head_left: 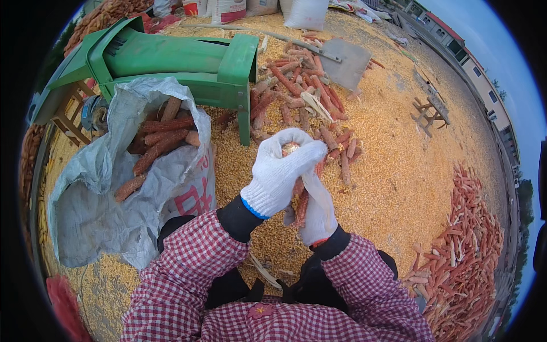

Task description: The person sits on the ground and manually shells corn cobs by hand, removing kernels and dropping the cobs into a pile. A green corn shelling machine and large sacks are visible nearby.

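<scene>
Both hands wear white knitted gloves and meet in front of my body. My left hand (pixel 275 175) curls around the upper end of reddish corn cobs (pixel 301 205), its thumb and fingers forming a ring. Lower and to the right, my right hand (pixel 318 209) is closed around the same cobs, with a pale strip of husk hanging beside it. How many cobs are held cannot be told. Left of my hands, a white woven sack (pixel 107 213) lies with its mouth spread and several red cobs (pixel 158 149) inside. Loose yellow corn kernels (pixel 384 171) cover the ground underneath.
A green metal corn sheller (pixel 171 60) stands at upper left. Beyond my hands lies a heap of cobs (pixel 307 81) beside a flat shovel blade (pixel 346 62). A larger cob pile (pixel 461 256) is at right, a small wooden stool (pixel 429 111) farther off. Filled sacks (pixel 305 13) line the back.
</scene>
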Available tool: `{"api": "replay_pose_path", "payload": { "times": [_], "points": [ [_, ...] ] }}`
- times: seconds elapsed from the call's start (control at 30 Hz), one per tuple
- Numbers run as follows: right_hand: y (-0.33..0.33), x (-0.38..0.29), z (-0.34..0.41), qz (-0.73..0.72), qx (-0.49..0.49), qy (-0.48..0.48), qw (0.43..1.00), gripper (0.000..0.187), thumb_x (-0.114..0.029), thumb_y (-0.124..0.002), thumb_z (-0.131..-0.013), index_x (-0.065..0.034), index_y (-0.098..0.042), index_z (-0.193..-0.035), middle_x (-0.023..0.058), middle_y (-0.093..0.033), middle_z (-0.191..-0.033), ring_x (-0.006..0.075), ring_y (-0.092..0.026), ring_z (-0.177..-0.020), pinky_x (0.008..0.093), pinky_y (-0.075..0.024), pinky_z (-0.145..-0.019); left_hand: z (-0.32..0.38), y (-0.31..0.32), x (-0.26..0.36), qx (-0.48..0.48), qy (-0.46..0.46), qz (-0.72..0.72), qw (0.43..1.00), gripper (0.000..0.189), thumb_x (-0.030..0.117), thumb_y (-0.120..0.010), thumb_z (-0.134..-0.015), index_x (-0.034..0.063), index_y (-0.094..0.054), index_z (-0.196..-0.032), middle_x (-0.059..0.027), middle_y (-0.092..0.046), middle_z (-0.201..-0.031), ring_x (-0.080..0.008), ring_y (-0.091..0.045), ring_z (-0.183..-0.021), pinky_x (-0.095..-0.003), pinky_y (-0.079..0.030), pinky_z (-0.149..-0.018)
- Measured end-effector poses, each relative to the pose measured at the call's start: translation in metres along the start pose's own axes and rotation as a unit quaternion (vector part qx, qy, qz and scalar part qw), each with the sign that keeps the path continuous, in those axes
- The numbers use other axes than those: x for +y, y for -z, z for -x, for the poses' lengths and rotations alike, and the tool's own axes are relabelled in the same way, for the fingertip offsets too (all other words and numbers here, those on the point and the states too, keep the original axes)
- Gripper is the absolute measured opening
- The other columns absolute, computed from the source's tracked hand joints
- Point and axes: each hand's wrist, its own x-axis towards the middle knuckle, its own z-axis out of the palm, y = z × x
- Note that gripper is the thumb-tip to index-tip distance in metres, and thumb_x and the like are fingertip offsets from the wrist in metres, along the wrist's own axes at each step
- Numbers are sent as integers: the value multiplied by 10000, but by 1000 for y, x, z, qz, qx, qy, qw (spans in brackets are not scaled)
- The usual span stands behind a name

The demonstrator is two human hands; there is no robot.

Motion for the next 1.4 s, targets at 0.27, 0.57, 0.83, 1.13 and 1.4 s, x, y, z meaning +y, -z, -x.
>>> {"api": "replay_pose_path", "payload": {
  "times": [0.27,0.57,0.83,1.13,1.4],
  "points": [
    [19,-48,8,11,-155,-36,987,408,-264,-424,-1105,17,-477,-1398,107,-616,-1248,249,-667,-1065,408,-613,-855,-16,7,-3,80,25,114,990,157,133,-743,-928,43,-630,-990,-33,-634,-775,-136,-610,-669,-289,-499,-624],
    [-2,-11,14,48,33,29,998,406,-187,-562,-1036,30,-499,-1373,159,-613,-1165,238,-627,-896,314,-512,-725,-23,17,-5,214,-22,174,961,168,154,-744,-931,68,-605,-970,-21,-592,-812,-146,-595,-747,-321,-496,-667],
    [25,-50,-3,-367,-194,-326,849,407,-351,-447,-1084,-138,-501,-1428,141,-640,-1095,197,-587,-719,266,-446,-529,-21,19,8,93,-3,217,972,220,166,-771,-914,67,-593,-995,-31,-606,-808,-138,-599,-729,-308,-520,-648],
    [0,-34,6,-110,-17,-136,985,380,-367,-471,-1075,-72,-535,-1307,139,-621,-976,233,-601,-739,289,-473,-520,-13,12,2,125,-22,135,983,171,171,-725,-942,62,-599,-980,-37,-605,-798,-142,-588,-681,-304,-510,-621],
    [18,-50,11,-152,-110,-185,965,414,-377,-428,-1089,-42,-536,-1307,147,-663,-1007,255,-689,-796,327,-569,-582,-21,15,14,15,31,176,984,276,247,-623,-995,152,-443,-810,16,-370,-689,-136,-377,-565,-323,-309,-518]
  ]
}}
